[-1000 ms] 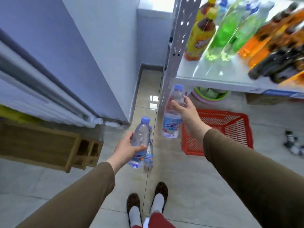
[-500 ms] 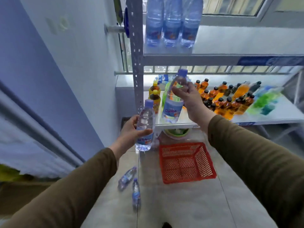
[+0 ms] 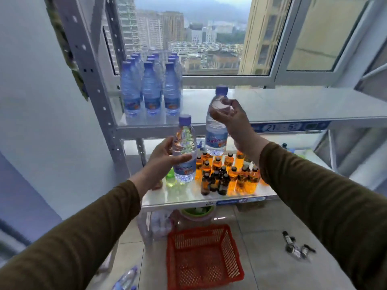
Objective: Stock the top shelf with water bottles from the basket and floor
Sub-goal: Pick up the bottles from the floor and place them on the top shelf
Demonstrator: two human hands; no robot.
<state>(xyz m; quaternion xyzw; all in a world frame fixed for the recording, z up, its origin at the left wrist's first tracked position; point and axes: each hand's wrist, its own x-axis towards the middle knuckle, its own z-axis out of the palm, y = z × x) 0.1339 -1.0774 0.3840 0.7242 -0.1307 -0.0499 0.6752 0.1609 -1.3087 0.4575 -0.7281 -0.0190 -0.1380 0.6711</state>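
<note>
My left hand (image 3: 161, 158) grips a clear water bottle (image 3: 184, 149) with a blue cap, upright, in front of the lower shelf. My right hand (image 3: 230, 116) holds a second water bottle (image 3: 216, 130) by its upper part, its cap level with the top shelf (image 3: 293, 105). Several water bottles (image 3: 150, 86) stand in rows at the left end of that shelf. The red basket (image 3: 203, 256) sits on the floor below, and it looks empty. A loose water bottle (image 3: 125, 279) lies on the floor at the lower left.
The lower shelf (image 3: 188, 197) carries several orange and dark drink bottles (image 3: 228, 174) and a green one. A metal upright (image 3: 92, 84) stands at the left. A green bowl (image 3: 198, 211) sits under the shelf. Small dark items (image 3: 295, 246) lie on the floor at the right.
Both hands have risen with their bottles from near the floor to shelf height. My view has tilted up from the floor to the top shelf and window.
</note>
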